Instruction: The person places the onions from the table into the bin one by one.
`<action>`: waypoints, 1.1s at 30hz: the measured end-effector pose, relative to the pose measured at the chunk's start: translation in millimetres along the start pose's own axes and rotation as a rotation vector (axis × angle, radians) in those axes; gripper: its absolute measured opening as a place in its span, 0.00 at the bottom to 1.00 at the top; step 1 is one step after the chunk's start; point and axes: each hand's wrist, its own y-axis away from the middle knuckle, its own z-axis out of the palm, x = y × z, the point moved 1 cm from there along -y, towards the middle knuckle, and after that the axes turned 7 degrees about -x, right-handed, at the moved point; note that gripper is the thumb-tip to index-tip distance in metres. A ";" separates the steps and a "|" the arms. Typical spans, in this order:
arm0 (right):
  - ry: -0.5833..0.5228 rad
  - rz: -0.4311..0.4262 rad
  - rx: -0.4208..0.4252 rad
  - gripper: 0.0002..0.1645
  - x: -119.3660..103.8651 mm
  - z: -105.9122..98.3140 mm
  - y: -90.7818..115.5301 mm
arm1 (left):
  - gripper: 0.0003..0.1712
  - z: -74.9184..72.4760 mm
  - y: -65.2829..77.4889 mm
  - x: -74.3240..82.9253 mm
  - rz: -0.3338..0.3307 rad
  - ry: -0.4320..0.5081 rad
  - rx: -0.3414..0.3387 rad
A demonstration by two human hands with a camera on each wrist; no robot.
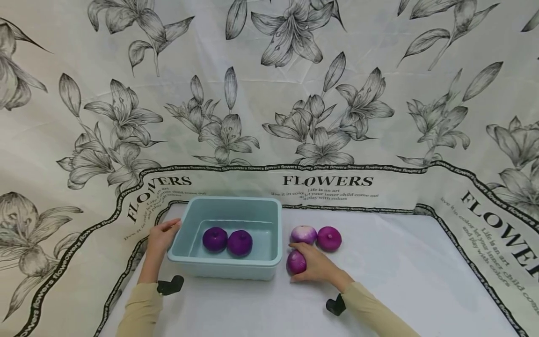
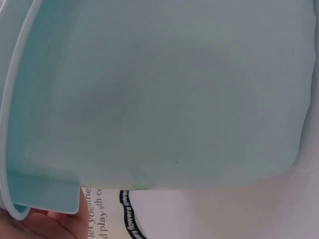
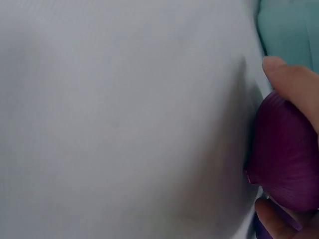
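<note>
A light blue plastic bin (image 1: pixel 225 270) sits on the white table with two purple onions (image 1: pixel 214 239) inside, side by side. At its left rim, my left hand (image 1: pixel 162 238) grips the edge, and in the left wrist view fingers (image 2: pixel 55 225) show beneath the rim's tab. Right of the bin, my right hand (image 1: pixel 316 264) holds a red onion (image 1: pixel 296 262) between thumb and fingers, low over the cloth. The right wrist view shows the same onion (image 3: pixel 286 154) with digits on both sides of it. Just behind that hand lie a paler purple-white onion (image 1: pixel 304 234) and a deep purple onion (image 1: pixel 329 238).
A white cloth (image 1: pixel 391 276) covers the table. Behind it and along both sides hangs a fabric sheet (image 1: pixel 236 182) printed with flowers and lettering. The bin's right wall stands close to the left of the held onion.
</note>
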 end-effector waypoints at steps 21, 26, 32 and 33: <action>-0.026 -0.001 -0.092 0.51 -20.0 -14.5 -8.5 | 0.23 -1.2 0.2 -0.8 -0.007 0.013 0.001; 0.001 0.027 -0.099 0.51 -24.0 -28.0 -10.2 | 0.23 -0.3 -0.8 -0.1 0.004 0.011 0.005; -0.033 0.031 -0.081 0.51 -30.2 -48.6 -9.2 | 0.23 0.4 -0.8 -0.7 0.004 0.007 0.008; -0.044 0.029 -0.080 0.51 -30.8 -52.5 -8.6 | 0.23 0.6 -0.8 -0.9 0.007 0.006 0.005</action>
